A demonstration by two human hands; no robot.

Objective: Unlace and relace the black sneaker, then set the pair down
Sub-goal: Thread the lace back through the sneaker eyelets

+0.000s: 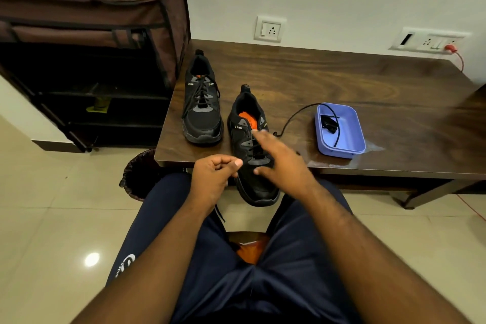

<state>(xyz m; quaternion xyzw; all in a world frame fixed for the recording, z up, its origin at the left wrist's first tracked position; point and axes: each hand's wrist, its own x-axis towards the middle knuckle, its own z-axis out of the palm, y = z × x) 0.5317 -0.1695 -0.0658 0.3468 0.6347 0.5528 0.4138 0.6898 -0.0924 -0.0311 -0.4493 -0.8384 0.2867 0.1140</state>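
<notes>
1. A person sat at a dark wooden table (342, 79), legs in navy trousers under its near edge.
2. Two black sneakers stood on the table, toes toward the sitter. The far sneaker (201, 102) sat fully laced near the table's left edge, its laces loose at the ends.
3. The near sneaker (249, 144) stood just right of it and closer to the sitter, its toe jutting past the table's front edge. An orange insole showed inside its opening.
4. The left hand (214, 176) hovered beside this shoe's left flank, fingers curled, thumb against forefinger; it seemed to pinch a lace end, though I could not tell for certain.
5. The right hand (278, 158) lay over the shoe's lacing, blurred, forefinger stretched toward the tongue, the other fingers loose, nothing plainly grasped.
6. A black lace (292, 118) trailed from the shoe's right side across the table into a purple tray (352, 150), where more black cord lay coiled.
7. A brown fabric shoe rack (89, 47) stood left of the table; two wall sockets (269, 29) sat above it.
</notes>
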